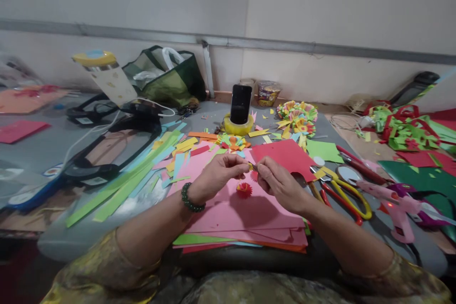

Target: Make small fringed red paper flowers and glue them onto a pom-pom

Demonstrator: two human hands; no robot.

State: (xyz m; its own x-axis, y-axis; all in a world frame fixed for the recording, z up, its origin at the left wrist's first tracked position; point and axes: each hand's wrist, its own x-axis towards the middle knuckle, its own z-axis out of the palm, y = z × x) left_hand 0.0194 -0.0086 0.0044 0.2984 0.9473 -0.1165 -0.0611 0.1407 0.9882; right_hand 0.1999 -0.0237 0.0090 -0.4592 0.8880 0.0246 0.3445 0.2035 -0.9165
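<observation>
Above the pink paper sheets (213, 221), my left hand (226, 171) pinches at a small yellow piece of paper (251, 166) with thumb and forefinger. My right hand (280, 178) is closed close beside it, fingertips nearly meeting the left ones. A thin dark tip seems to show from the right fingers, but I cannot tell what it belongs to. Just below both hands, a small red fringed paper flower (244, 190) with a yellow centre lies on the pink stack. A red paper sheet (285, 156) lies beneath and behind my right hand.
Green paper strips (124, 190) and scraps spread at left. A phone (241, 103) leans in a yellow tape roll (237, 126). Yellow-handled scissors (351, 194), red-handled pliers (342, 202) and a pink glue gun (395, 206) lie at right. A cup (112, 78) and bag (171, 76) stand behind.
</observation>
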